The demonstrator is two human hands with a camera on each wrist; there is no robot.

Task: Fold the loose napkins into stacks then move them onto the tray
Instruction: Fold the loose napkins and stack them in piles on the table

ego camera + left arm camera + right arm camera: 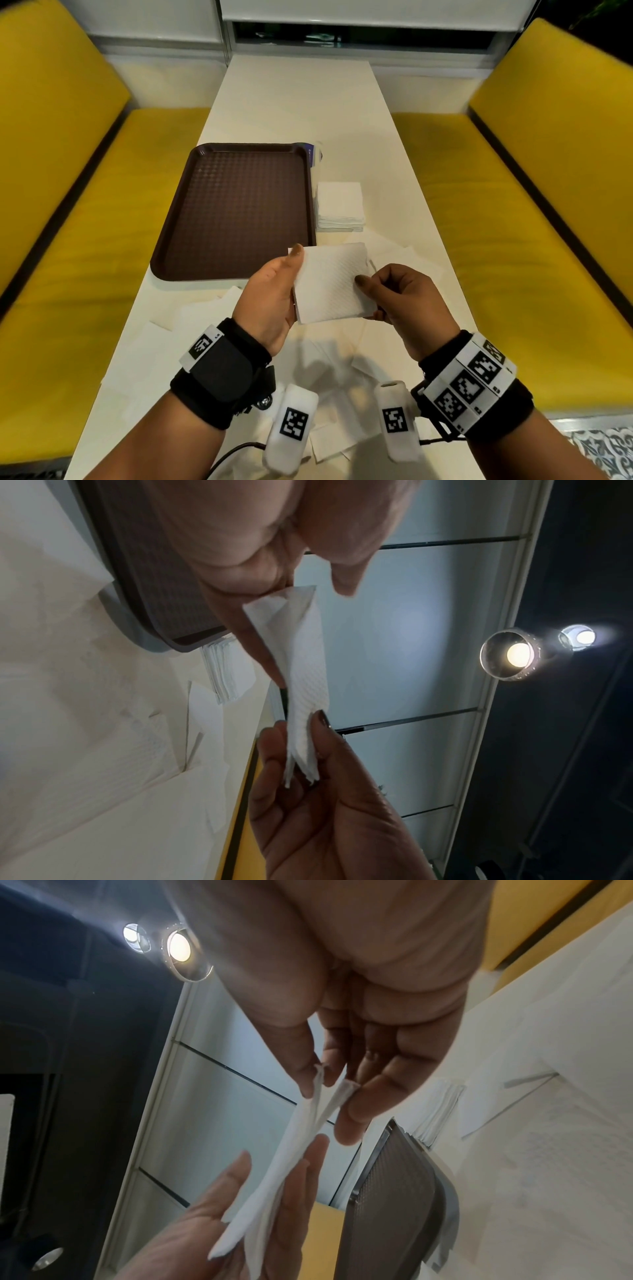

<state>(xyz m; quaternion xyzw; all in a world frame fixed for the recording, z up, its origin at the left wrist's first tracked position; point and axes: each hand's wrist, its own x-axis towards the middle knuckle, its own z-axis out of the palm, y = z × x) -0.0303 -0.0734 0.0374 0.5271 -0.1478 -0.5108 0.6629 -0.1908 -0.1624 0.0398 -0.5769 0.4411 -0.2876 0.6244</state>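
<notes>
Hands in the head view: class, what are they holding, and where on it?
A folded white napkin, held above the table. The left hand grips its left edge, thumb on top; the right hand pinches its right edge.

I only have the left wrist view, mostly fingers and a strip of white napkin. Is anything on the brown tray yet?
Observer: No, the brown textured plastic tray holds nothing.
Operator: Where is the finished stack?
Observer: The stack of folded white napkins sits on the white table, right of the tray.
Operator: Many left to fold?
Observer: Yes, loose white napkins lie spread below both hands, left hand and right hand, which pinch the folded white napkin.
</notes>
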